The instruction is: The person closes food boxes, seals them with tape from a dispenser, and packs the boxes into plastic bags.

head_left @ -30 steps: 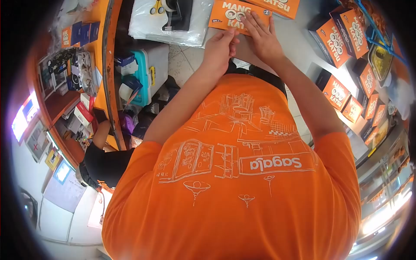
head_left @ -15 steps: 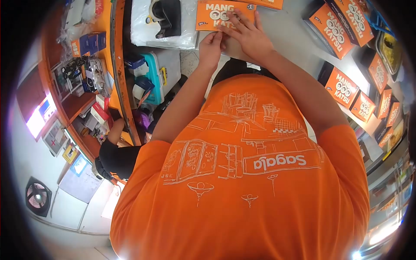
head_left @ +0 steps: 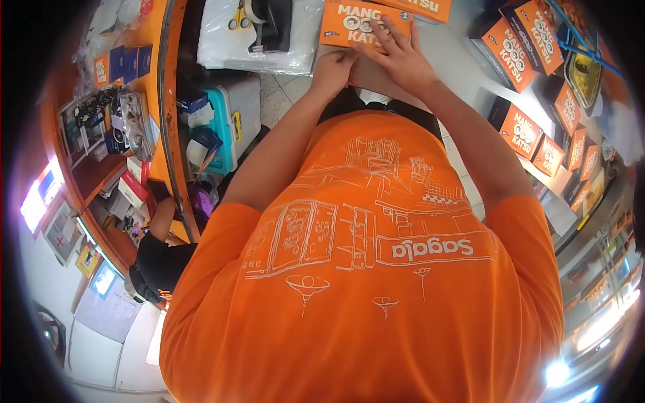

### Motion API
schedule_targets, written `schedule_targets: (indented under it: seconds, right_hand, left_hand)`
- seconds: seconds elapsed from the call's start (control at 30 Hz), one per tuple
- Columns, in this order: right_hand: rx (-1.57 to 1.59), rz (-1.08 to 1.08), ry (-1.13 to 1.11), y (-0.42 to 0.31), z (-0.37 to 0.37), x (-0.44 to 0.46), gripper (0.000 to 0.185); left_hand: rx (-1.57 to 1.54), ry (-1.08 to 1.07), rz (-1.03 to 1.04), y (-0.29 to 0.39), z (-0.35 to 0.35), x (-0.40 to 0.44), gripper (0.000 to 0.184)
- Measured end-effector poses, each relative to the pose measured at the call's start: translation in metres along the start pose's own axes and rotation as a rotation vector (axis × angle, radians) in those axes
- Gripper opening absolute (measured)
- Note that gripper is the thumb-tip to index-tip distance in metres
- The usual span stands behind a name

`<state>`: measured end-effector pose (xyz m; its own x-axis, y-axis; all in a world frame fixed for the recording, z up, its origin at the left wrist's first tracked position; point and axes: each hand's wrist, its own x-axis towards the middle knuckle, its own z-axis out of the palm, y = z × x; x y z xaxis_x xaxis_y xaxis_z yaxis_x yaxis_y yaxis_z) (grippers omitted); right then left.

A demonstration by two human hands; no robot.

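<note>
Orange box [head_left: 339,30] lies under my hands close to the near edge of the worktop [head_left: 451,54], lettering up. My left grip [head_left: 332,72] is curled at its near side; I cannot tell whether it pinches anything. My right grip [head_left: 405,64] is spread wide, fingers resting on the lettering. Left of the box, a plastic-wrapped pack [head_left: 216,43] carries yellow-handled scissors [head_left: 240,18] and a black tool [head_left: 280,33]. Beyond, a second orange box [head_left: 432,9].

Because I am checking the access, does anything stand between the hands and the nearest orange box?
Nothing visible: the right hand lies on the orange box, and the left hand is by its near edge, contact unclear.
</note>
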<state>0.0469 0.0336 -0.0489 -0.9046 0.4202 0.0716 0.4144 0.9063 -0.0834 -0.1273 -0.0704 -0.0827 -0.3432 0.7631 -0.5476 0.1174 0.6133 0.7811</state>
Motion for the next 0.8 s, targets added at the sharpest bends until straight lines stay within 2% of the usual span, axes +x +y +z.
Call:
schedule_targets:
  seconds: [0.07, 0.13, 0.2, 0.27, 0.3, 0.37, 0.43, 0.5, 0.63, 0.67, 0.7, 0.73, 0.8]
  right_hand:
    - [-0.130, -0.024, -0.081, -0.001, -0.003, 0.000, 0.071]
    - [-0.006, 0.015, 0.030, 0.002, 0.009, -0.002, 0.064]
    - [0.000, 0.027, 0.013, 0.003, 0.011, -0.003, 0.066]
    - [0.011, 0.049, -0.005, 0.003, 0.011, -0.003, 0.068]
    - [0.119, 0.085, 0.008, 0.003, 0.011, -0.003, 0.069]
    - [0.220, 0.122, 0.026, 0.005, 0.012, -0.003, 0.069]
    - [0.048, 0.083, -0.023, 0.004, 0.009, -0.003, 0.071]
    - [-0.040, 0.059, -0.055, -0.002, -0.003, -0.002, 0.070]
    - [-0.212, 0.058, -0.153, -0.005, -0.008, 0.000, 0.069]
    - [-0.217, 0.052, -0.153, -0.003, -0.005, -0.001, 0.069]
    - [-0.072, 0.096, -0.080, -0.001, 0.000, -0.002, 0.070]
    - [0.074, 0.140, -0.009, -0.001, 0.001, -0.002, 0.070]
    - [0.100, 0.152, 0.002, 0.000, 0.002, -0.002, 0.068]
  left_hand:
    - [-0.237, -0.194, -0.133, -0.005, -0.006, 0.005, 0.033]
    - [-0.218, -0.261, -0.096, -0.005, -0.012, 0.005, 0.031]
    - [-0.195, -0.325, -0.056, -0.003, -0.020, 0.002, 0.029]
    - [-0.143, -0.345, -0.118, -0.004, -0.032, -0.007, 0.027]
    - [-0.146, -0.349, -0.111, -0.002, -0.042, -0.014, 0.027]
    - [-0.175, -0.134, -0.072, 0.004, -0.069, -0.029, 0.025]
    - [-0.151, 0.230, 0.042, -0.015, -0.094, -0.036, 0.024]
    - [-0.353, 0.511, 0.138, -0.024, -0.116, -0.036, 0.023]
    - [-0.400, 0.604, 0.201, -0.017, -0.150, -0.015, 0.026]
    - [-0.304, 0.471, 0.147, -0.014, -0.155, -0.005, 0.029]
    - [-0.208, 0.337, 0.093, -0.012, -0.157, 0.004, 0.032]
    - [-0.166, 0.271, 0.097, -0.009, -0.155, 0.011, 0.033]
    - [-0.136, 0.266, 0.034, 0.001, -0.145, 0.022, 0.031]
